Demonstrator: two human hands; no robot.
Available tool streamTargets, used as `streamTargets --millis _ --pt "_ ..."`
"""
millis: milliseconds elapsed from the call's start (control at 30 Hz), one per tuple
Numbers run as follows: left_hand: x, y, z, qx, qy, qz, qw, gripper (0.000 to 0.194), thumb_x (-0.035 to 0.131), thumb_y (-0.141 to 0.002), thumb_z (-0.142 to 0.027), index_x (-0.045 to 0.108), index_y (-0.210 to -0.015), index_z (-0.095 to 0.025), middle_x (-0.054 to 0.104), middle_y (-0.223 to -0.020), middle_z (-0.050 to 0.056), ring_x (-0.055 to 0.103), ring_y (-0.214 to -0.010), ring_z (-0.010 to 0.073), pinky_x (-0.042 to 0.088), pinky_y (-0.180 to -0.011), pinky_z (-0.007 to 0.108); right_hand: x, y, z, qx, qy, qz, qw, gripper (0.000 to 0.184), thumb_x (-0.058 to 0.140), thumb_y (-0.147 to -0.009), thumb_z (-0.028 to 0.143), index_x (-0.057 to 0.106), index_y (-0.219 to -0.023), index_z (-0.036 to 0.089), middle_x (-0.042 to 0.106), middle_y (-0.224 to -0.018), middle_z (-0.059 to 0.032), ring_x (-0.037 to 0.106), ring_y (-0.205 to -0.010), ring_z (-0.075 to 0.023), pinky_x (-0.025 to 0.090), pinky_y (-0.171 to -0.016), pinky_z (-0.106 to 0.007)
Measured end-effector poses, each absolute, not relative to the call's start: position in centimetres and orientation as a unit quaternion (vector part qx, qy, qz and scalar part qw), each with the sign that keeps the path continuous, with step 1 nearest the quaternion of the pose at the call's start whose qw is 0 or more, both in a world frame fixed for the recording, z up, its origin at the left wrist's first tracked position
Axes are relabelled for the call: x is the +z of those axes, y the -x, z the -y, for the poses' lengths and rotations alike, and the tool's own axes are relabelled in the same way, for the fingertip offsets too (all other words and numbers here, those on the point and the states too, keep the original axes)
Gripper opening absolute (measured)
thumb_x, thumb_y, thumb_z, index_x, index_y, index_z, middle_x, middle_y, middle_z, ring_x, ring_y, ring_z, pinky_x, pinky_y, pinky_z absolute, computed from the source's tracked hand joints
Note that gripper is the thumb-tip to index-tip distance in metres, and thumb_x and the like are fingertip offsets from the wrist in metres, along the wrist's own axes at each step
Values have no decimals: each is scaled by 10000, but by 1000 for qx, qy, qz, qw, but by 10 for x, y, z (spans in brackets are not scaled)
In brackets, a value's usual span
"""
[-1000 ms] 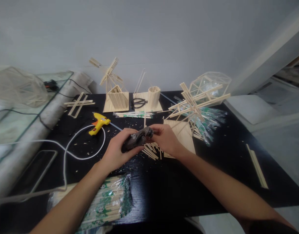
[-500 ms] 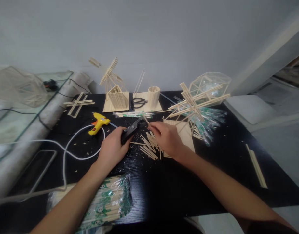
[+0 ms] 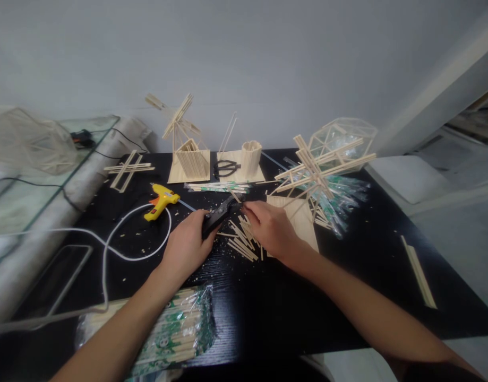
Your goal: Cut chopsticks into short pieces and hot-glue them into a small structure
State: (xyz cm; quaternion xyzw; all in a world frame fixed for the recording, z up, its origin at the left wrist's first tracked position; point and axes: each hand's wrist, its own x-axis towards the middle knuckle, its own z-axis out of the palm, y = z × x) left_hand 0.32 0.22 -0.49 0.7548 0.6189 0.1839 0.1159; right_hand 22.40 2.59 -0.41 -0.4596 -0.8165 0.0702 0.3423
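My left hand (image 3: 186,244) is closed round the handles of a black cutting tool (image 3: 220,213) held low over the black table (image 3: 267,307). Its jaws point up and to the right, at a thin wooden stick (image 3: 234,197). My right hand (image 3: 270,225) pinches that stick at the tool's jaws. Just below both hands lies a loose pile of cut wooden sticks (image 3: 241,241).
A yellow glue gun (image 3: 161,200) with a white cable lies to the left. At the back stand a stick windmill (image 3: 186,146), a stick cup (image 3: 251,158) and black scissors (image 3: 225,167). A stick frame (image 3: 319,170) rises at right. A wrapped chopstick bundle (image 3: 176,331) lies near me.
A second ago both hands held the black tool up together. The left hand has since lowered it toward the table, and the right hand now holds a stick at its jaws.
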Motion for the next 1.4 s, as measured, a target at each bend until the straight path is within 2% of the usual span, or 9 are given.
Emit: streamTargets --millis 233,433,667,900,1033,1133,1233,1400 --pt "2 -9 2 69 -748 -656 69 191 499 -983 -388 540 -972 -201 730 -933 110 739 -874 312 520 -691 358 -5 -224 -26 63 465 818 333 236 487 -1023 186 697 -919 154 727 -832 -83 680 -756 -196 480 -690 -313" --pt "7 -14 6 -4 -735 -677 40 197 465 -984 -383 543 -1003 -203 750 -901 126 759 -839 340 527 -644 369 -4 -223 -25 97 469 812 335 179 539 -987 141 667 -864 162 706 -796 -66 652 -724 -175 440 -678 -287" --pt "12 -15 7 -58 -723 -688 32 219 444 -974 -369 581 -999 -200 757 -848 129 761 -825 355 553 -680 402 -5 -221 -25 123 478 805 329 203 573 -968 145 625 -776 184 684 -740 -32 614 -672 -155 405 -655 -275" --pt "9 -14 3 -49 -722 -689 33 261 456 -972 -397 617 -1031 -200 761 -857 131 758 -836 357 550 -683 405 -1 -221 -28 149 484 799 323 178 604 -953 161 663 -786 185 711 -754 -31 630 -682 -154 428 -672 -281" --pt "7 -10 -1 -13 -725 -688 34 275 454 -983 -421 614 -1034 -203 755 -899 128 748 -862 351 535 -676 396 7 -229 -35 186 477 798 318 115 640 -938 182 728 -866 197 752 -842 -34 671 -769 -164 473 -750 -299" --pt "8 -3 -4 23 -724 -689 21 271 478 -976 -435 615 -1013 -205 735 -992 124 726 -941 335 522 -688 374 11 -236 -42 214 501 791 278 114 650 -925 174 755 -886 196 757 -898 -51 674 -836 -179 483 -807 -325" --pt "9 1 -6 51 -723 -689 -2 306 485 -977 -478 628 -1002 -208 700 -1061 112 698 -991 316 502 -695 352 8 -240 -45 229 532 786 217 138 645 -897 134 763 -840 178 756 -849 -72 668 -777 -188 472 -745 -327" --pt "11 -1 -4 86 -726 -682 22 528 432 -947 -699 639 -889 -216 676 -896 71 684 -873 283 443 -658 335 1 -237 -39 258 544 782 163 118 697 -802 72 767 -858 149 743 -734 -68 659 -666 -181 430 -620 -282"
